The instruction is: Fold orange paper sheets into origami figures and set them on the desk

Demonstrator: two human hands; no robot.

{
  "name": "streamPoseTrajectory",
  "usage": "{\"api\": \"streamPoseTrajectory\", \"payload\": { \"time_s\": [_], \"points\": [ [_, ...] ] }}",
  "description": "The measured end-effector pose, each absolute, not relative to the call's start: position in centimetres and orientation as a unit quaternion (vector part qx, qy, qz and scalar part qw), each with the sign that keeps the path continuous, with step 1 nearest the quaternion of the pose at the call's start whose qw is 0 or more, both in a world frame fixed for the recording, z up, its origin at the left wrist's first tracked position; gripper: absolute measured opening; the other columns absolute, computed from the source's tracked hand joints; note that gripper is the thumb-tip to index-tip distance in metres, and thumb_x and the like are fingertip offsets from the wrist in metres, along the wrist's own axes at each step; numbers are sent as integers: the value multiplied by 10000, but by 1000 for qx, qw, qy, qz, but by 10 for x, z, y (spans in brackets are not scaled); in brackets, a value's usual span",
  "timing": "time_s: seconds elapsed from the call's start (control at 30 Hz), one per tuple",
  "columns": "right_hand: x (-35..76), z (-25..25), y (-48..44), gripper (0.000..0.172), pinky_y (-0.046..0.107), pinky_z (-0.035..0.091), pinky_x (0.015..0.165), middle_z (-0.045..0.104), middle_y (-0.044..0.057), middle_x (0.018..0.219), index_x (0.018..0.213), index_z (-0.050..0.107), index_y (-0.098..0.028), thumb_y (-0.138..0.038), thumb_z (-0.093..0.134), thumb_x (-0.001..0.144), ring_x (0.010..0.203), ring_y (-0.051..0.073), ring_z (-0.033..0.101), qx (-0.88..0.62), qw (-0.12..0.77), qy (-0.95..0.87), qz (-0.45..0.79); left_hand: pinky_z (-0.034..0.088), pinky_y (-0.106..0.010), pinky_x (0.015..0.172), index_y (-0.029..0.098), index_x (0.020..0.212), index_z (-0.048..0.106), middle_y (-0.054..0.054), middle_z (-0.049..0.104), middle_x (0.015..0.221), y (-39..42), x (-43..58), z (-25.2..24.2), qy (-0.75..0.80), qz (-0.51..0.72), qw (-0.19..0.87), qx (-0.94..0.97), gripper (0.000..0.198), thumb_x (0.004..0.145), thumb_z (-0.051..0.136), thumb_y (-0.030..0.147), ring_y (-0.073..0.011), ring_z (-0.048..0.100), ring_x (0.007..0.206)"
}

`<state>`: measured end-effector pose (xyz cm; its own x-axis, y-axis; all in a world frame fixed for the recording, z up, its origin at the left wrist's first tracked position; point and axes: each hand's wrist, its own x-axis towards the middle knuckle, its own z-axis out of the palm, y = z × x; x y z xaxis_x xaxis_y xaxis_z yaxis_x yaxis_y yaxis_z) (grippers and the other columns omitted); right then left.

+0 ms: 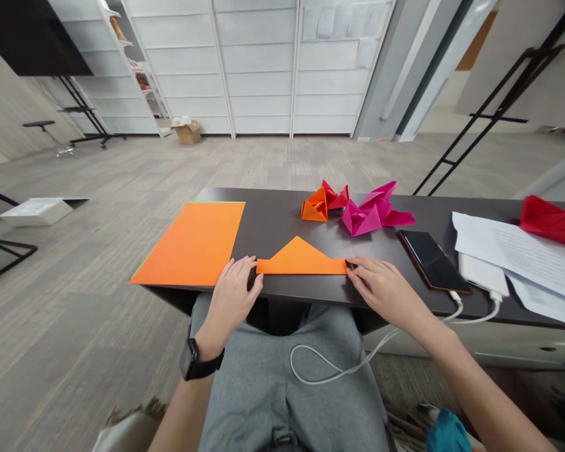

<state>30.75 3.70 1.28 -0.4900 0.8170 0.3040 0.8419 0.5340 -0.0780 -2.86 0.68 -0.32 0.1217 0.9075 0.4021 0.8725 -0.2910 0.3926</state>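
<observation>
Left hand [233, 290] and right hand [387, 285], thumbs parted from fingers, touch opposite ends of folded paper [299, 260], probably steadying it.

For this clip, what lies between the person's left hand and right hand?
In the head view, a folded orange paper lies there: its long strip runs between left hand and right hand, its triangular peak pointing away.

1. A folded piece of bright orange paper [300, 259] lies flat just below the center of the frame, its length running left to right.
2. A low, broad triangle rises mid-length, tip pointing toward the top of the frame.
3. Narrow bands extend on either side above a nearly straight lower edge.
</observation>
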Motion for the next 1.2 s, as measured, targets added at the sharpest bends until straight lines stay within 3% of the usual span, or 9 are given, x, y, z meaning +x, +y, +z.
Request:
{"api": "streamPoseTrajectory", "payload": {
  "time_s": [0.07, 0.13, 0.3, 0.47, 0.63, 0.77, 1.2],
  "points": [
    [304, 10, 47, 259, 454, 521, 912, 708, 116, 1175, 897, 685, -206, -301, 454, 965, 1072, 280, 669, -503, 182, -845, 1, 373, -512, 1146, 180, 1199, 599, -105, 692, 1217, 13, -22, -2, 616, 346, 61, 705, 282, 933, 557, 265, -256, 632, 1164],
    [300, 7, 54, 210, 459, 532, 887, 703, 123, 1132, 1000, 658, -205, -344, 523, 917, 1029, 296, 673, -533, 217, -817, 26, 418, -518, 1101, 206, 1196, 581, -75, 710, 1122, 19, -16, 1, 616, 387, 112, 677, 311, 886, 603, 222, -254, 647, 1109],
    [294, -1, 62, 482, 487, 506, 944, 687, 127, 1197, 1280, 553, -206, -359, 618, 827, 1106, 305, 645, -549, 303, -773, 98, 546, -406, 910, 209, 1172, 561, -31, 667, 947, 29, -14, 8, 579, 469, 263, 613, 426, 763, 647, 127, -197, 683, 911],
    [292, -2, 63, 487, 394, 527, 758, 737, 81, 971, 1222, 596, -190, -383, 654, 779, 866, 242, 682, -553, 379, -709, 220, 583, -309, 761, 211, 1135, 559, -2, 609, 916, 37, -20, 0, 525, 544, 375, 536, 475, 688, 720, 190, -145, 686, 789],
    [291, 1, 64, 372, 338, 490, 661, 736, 62, 836, 998, 731, -174, -462, 692, 765, 736, 210, 654, -550, 420, -669, 271, 584, -333, 795, 182, 1056, 582, -34, 679, 926, 44, -28, -3, 515, 549, 407, 517, 447, 664, 788, 242, -171, 711, 824],
    [294, -2, 64, 375, 325, 490, 643, 750, 66, 824, 870, 754, -167, -519, 717, 745, 705, 202, 642, -550, 432, -639, 319, 580, -341, 817, 166, 1043, 578, -58, 712, 947, 45, -33, -2, 498, 570, 420, 501, 433, 685, 797, 273, -176, 726, 814],
    [296, 0, 60, 407, 322, 473, 610, 741, 62, 801, 870, 750, -176, -565, 657, 796, 635, 191, 608, -557, 405, -662, 295, 579, -286, 766, 169, 1005, 555, -14, 644, 948, 52, -36, -7, 490, 612, 392, 481, 454, 652, 827, 261, -140, 727, 754]
  ]
}}
